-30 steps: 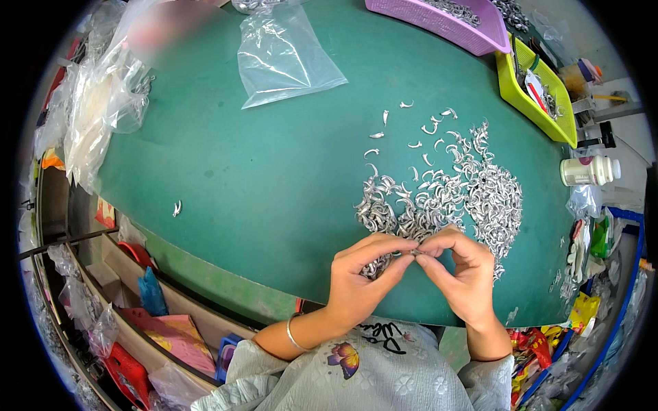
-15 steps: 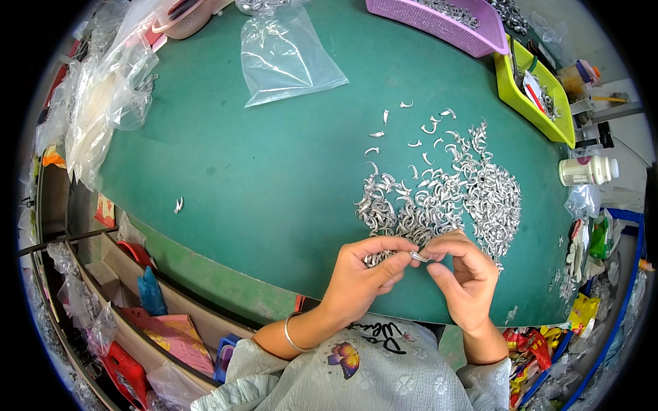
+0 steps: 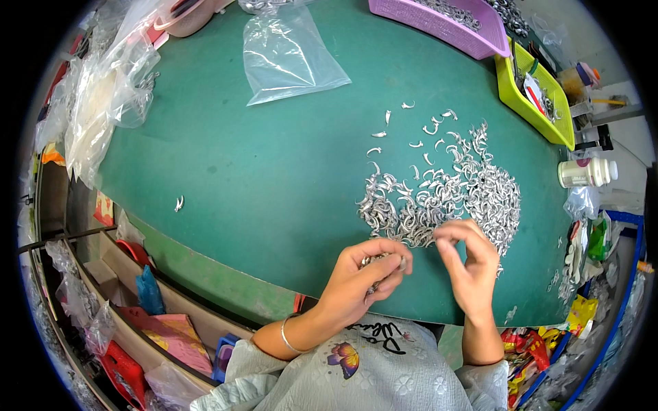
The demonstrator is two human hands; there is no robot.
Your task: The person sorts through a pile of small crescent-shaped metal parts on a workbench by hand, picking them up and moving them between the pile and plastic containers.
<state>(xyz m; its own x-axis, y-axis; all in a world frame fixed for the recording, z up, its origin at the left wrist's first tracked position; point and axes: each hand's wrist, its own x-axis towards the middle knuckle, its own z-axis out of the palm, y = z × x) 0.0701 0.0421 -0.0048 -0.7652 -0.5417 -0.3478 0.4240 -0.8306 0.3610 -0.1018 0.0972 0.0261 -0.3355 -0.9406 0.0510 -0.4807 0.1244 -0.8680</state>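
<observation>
My left hand [image 3: 370, 277] is curled closed around several small silver claw-shaped pieces [image 3: 375, 260], which show between the thumb and fingers. To its right, my right hand [image 3: 473, 264] is over the near edge of a pile of the same silver claw-shaped pieces [image 3: 492, 202]. Its thumb and index fingertips come together in a pinch, slightly blurred; whatever is between them, if anything, is too small to make out. The two hands are apart. Some pieces lie scattered singly beyond the pile, and one small silver piece [image 3: 179, 204] rests alone at the left.
On the green table [image 3: 240, 171] lies a clear plastic bag [image 3: 291, 58]. A purple basket [image 3: 473, 38] and a yellow-green basket [image 3: 531, 103] stand at the far right, near a white bottle [image 3: 582, 171]. Crumpled plastic bags [image 3: 110, 103] hang over the left edge, above open drawers [image 3: 185, 294].
My hands have separated from where they met over one silver piece. My right hand has drawn back to the right, beside the pile; my left fingers have curled in around the held pieces.
</observation>
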